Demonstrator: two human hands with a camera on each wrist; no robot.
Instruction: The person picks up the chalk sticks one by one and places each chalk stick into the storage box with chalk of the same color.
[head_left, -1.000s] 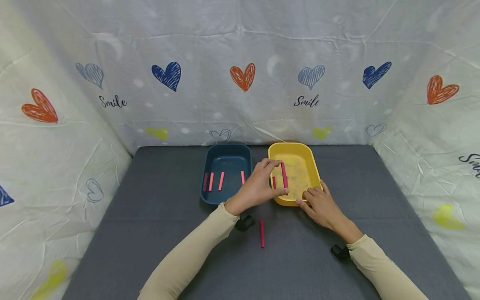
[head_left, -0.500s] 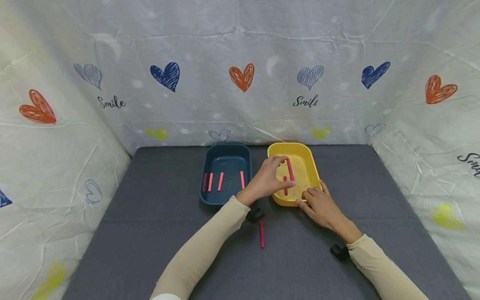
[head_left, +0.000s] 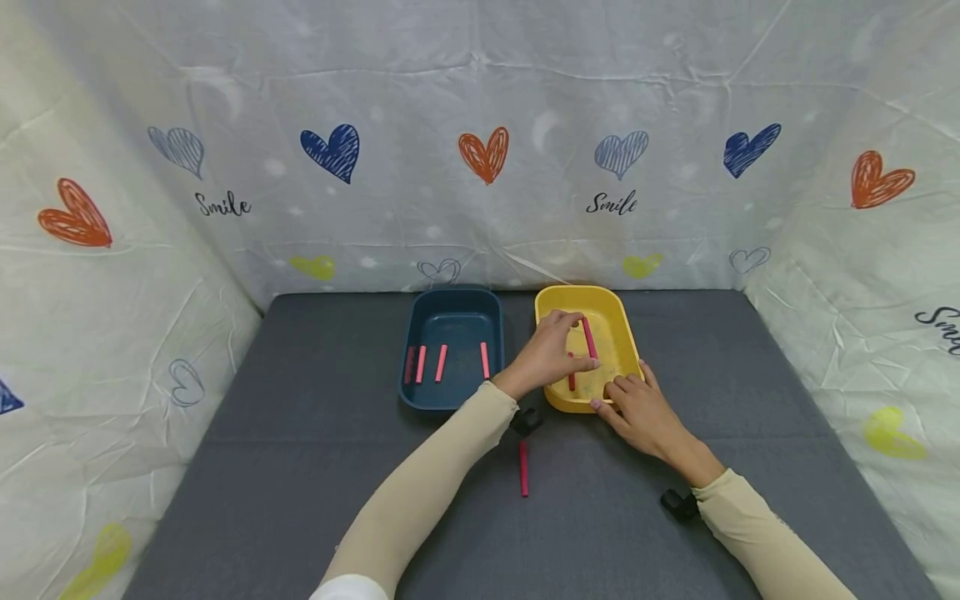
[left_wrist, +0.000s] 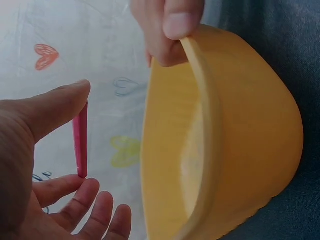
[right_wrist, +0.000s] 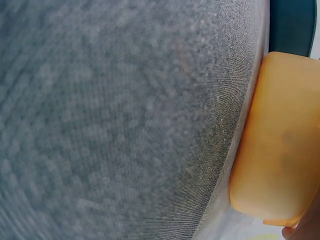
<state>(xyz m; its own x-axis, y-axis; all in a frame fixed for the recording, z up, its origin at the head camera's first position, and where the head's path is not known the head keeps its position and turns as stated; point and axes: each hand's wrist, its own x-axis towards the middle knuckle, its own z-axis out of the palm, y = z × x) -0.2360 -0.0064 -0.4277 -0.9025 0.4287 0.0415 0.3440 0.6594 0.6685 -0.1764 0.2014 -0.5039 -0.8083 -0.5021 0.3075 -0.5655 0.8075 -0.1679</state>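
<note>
Pink stick point(head_left: 589, 337), a slim smooth rod, is pinched end to end between the thumb and fingertips of the left hand point(head_left: 551, 354) over the yellow tray point(head_left: 626, 333), its long axis running away from the person. Right hand point(head_left: 637, 408) grips the glossy plastic tray's near rim, fingers curled over it, beside another stick point(head_left: 572, 377) lying inside.
</note>
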